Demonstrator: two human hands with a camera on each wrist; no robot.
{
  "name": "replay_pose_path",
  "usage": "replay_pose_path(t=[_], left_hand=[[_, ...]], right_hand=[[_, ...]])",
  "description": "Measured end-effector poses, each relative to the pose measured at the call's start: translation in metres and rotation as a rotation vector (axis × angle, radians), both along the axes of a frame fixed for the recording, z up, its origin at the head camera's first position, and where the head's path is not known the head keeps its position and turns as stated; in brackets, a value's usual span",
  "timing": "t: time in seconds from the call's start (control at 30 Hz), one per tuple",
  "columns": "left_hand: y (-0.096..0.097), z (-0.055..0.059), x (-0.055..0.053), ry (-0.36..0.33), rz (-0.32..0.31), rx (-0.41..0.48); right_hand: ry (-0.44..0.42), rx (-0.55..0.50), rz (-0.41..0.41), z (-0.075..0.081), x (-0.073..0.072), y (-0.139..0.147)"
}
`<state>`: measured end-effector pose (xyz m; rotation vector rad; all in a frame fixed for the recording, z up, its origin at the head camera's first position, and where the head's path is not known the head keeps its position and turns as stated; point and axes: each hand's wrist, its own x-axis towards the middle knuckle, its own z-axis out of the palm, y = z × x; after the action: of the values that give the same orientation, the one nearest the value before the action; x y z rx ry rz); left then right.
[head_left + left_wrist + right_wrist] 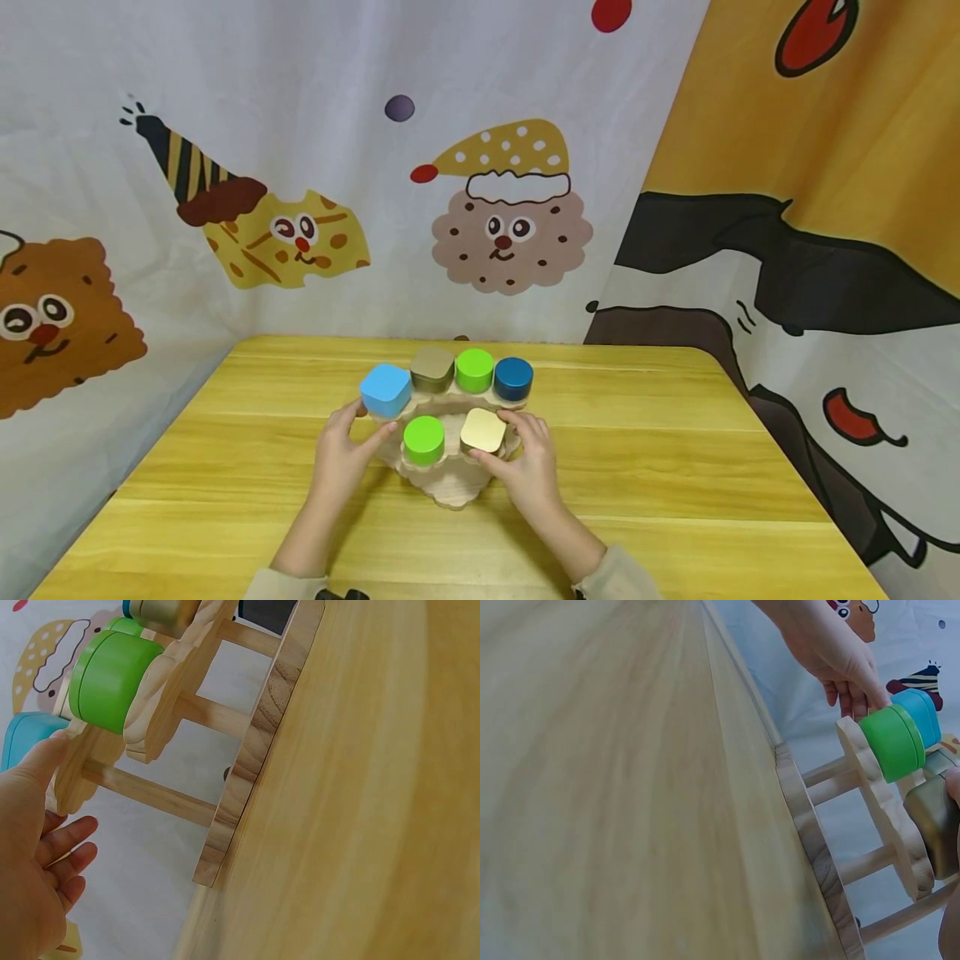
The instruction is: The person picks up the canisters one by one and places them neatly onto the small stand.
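Note:
A tiered wooden stand (452,487) with scalloped edges carries several small coloured tins. My right hand (534,467) holds a gold, rounded-square tin (483,428) at the right of the lower front tier, thumb at its near side and fingers at its far right. My left hand (341,454) grips the left end of the upper tier, right beside the light blue square tin (386,390); in the left wrist view its other fingers (71,862) hang loosely below that end. A round green tin (424,440) sits on the lower tier between the hands.
Along the upper tier stand a dull gold square tin (432,368), another round green tin (475,370) and a dark blue round tin (513,378). Dowels (154,796) join the tiers to a base resting on the wooden table (660,467). A printed cartoon curtain (315,83) hangs behind.

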<state>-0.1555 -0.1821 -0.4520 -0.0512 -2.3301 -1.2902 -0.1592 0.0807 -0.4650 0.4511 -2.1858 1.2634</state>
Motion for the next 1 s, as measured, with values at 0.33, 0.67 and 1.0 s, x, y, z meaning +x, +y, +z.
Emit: replay_pose_path(t=[0.33,0.67,1.0], left_hand=[[-0.0013,-0.0001,0.0000,-0.018,0.002,-0.001],[-0.0009,0.0000,0.0003,0.006,0.009,-0.017],[0.0000,-0.0006,-0.0004,0.013,0.007,-0.029]], right_hand=[[0.014,0.008,-0.018,-0.0034,-0.0024,-0.0029],[0.021,0.049,-0.037,-0.0029,-0.0009,-0.0042],[-0.001,0.100,-0.031,-0.0009,0.0025,0.0039]])
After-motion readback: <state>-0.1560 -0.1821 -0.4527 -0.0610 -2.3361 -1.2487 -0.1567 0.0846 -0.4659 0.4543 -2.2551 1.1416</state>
